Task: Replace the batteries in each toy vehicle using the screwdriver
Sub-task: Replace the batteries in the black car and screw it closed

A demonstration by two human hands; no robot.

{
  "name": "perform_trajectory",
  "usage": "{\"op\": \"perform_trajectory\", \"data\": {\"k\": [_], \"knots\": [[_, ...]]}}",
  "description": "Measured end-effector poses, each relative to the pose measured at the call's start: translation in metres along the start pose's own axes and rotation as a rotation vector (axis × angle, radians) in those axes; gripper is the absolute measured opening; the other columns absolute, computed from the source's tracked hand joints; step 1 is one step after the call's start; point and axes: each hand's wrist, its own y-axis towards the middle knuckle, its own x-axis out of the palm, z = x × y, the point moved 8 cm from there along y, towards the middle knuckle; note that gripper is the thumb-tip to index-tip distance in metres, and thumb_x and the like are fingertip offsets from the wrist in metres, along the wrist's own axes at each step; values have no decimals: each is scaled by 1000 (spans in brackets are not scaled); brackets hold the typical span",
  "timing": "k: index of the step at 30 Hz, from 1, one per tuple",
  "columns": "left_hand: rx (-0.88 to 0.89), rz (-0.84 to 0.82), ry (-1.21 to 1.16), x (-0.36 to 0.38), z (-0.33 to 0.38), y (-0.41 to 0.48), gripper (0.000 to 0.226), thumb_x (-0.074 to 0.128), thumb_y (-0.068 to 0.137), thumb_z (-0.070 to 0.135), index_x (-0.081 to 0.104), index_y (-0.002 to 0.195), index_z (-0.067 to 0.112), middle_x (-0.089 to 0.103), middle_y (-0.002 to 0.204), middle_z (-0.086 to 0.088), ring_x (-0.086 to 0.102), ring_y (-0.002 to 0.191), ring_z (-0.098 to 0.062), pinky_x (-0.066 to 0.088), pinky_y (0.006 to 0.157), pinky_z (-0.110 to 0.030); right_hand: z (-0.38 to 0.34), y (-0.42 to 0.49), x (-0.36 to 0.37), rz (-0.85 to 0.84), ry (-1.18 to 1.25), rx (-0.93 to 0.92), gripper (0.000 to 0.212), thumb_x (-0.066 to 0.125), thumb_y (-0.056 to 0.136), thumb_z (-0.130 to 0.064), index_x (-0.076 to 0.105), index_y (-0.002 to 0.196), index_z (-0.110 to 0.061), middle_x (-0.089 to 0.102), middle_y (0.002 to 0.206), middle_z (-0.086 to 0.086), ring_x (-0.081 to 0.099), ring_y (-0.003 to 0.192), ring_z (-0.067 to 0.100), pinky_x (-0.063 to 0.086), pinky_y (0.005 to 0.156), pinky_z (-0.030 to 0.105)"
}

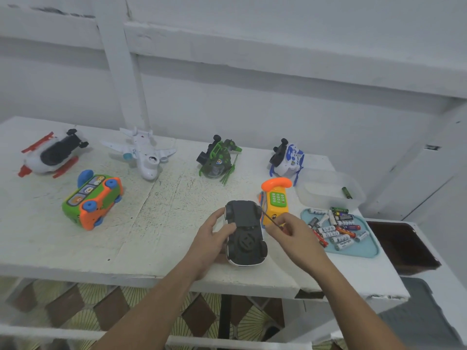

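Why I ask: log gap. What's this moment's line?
left hand: grips upturned toy car | right hand: pinches screwdriver, tip at car's edge

We read only "Heybright", printed on one white battery [344,244] near the blue tray's [370,251] near edge; other print there is illegible.

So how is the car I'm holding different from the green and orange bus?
The car is white with a black underside; the bus is green and orange with blue wheels. The car lies upside down, the bus on its side. The left hand holds the car while the right hand holds the screwdriver by it; the bus is untouched. Both are wheeled toys.
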Motion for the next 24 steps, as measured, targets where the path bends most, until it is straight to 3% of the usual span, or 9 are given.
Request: {"op": "perform_trajectory", "data": {"k": [6, 8, 11, 13, 16, 24], "knots": [[-9, -10, 40, 3, 1, -3, 37, 59, 98, 18, 53, 126, 41, 75, 104, -13, 75, 86, -29, 62, 70, -40, -11, 15, 25, 38, 61, 146, 42, 63, 89, -39, 40, 63, -16, 45, 61, 1, 45, 60, 18, 34, 58, 30], [-13, -10, 54, 2, 1, -4, 42, 60, 97, 18, 49, 132, 39, 75, 106, -13, 75, 86, -28, 62, 70, -40, -12, 17, 30, 10, 116, 189, 39, 63, 89, -35, 41, 63, -16, 47, 62, 3, 47, 62, 19, 39, 60, 30], [-13, -17, 56, 2, 2, -6, 39, 61, 97, 21, 50, 124, 46, 75, 105, -13, 75, 86, -28, 62, 71, -42, -12, 13, 31, -74, 294, 236, 31, 63, 91, -27, 48, 69, -13, 45, 59, 0, 40, 50, 14, 33, 47, 22], [-10, -24, 40, 4, 4, -8, 35, 61, 97, 20, 52, 117, 48, 76, 99, -12, 75, 85, -30, 61, 68, -40, -10, 10, 27, -129, 392, 222, 25, 64, 92, -25, 53, 72, -13, 44, 56, -3, 38, 46, 12, 30, 46, 22], [-17, -20, 19, 3, 3, -8, 36, 60, 98, 19, 52, 122, 44, 76, 99, -13, 75, 84, -28, 60, 62, -35, -2, 6, 7, -118, 465, 171, 18, 63, 92, -21, 59, 77, -12, 45, 55, -6, 40, 45, 11, 33, 48, 23], [-36, -27, 2, 1, 0, -4, 39, 60, 98, 19, 49, 128, 41, 75, 105, -13, 75, 86, -28, 59, 63, -36, 63, -18, -42, -29, 186, 322, 23, 66, 90, -22, 59, 79, -3, 38, 53, 0, 33, 43, 12, 29, 43, 23]]}}
